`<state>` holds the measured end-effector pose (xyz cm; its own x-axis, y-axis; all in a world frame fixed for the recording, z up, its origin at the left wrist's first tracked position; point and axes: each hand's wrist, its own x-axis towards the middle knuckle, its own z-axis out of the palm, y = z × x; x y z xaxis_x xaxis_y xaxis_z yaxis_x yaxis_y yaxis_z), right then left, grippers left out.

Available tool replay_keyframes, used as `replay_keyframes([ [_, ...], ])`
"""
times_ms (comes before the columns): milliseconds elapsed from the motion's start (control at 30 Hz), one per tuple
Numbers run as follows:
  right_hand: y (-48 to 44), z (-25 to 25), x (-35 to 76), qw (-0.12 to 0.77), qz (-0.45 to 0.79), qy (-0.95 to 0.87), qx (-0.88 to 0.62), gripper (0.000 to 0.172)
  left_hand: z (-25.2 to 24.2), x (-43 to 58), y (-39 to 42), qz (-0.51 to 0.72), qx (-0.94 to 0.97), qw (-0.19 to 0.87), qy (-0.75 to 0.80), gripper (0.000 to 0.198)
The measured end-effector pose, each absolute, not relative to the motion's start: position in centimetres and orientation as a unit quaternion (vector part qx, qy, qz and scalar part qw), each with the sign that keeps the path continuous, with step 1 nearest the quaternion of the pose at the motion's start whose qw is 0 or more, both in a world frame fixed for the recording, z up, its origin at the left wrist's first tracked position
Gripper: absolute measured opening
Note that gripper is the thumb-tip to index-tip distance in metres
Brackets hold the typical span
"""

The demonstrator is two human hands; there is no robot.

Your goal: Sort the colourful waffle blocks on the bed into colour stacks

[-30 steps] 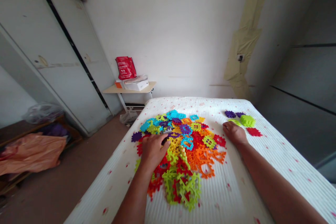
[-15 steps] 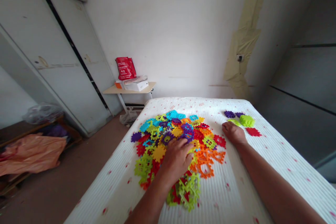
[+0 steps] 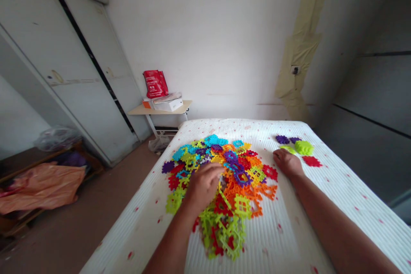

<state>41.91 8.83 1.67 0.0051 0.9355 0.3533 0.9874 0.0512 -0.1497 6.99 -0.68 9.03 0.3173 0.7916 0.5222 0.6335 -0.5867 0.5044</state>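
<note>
Toy pieces [image 3: 233, 190], being toothed, could snag under left hand [image 3: 204, 183]; right hand [image 3: 286, 162] at their two o'clock; can't tell either grip.

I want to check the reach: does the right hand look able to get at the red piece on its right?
Probably yes: the red piece lies close beside the right hand, with only white cover visible between them.
</note>
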Motion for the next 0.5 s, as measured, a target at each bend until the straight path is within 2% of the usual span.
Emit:
replay_keyframes([
  [167,8.9,1.7,41.9,0.188,-0.070,-0.706,-0.680,0.024,7.7,-4.2,4.2,0.361,0.588,0.052,0.722,0.035],
  [300,9.0,1.6,41.9,0.170,-0.067,-0.703,-0.687,0.025,5.2,-9.5,6.1,0.318,0.565,0.075,0.757,0.033],
  [500,9.1,1.5,41.9,0.168,-0.076,-0.706,-0.684,0.026,2.3,-10.4,6.6,0.304,0.627,0.108,0.709,0.034],
])
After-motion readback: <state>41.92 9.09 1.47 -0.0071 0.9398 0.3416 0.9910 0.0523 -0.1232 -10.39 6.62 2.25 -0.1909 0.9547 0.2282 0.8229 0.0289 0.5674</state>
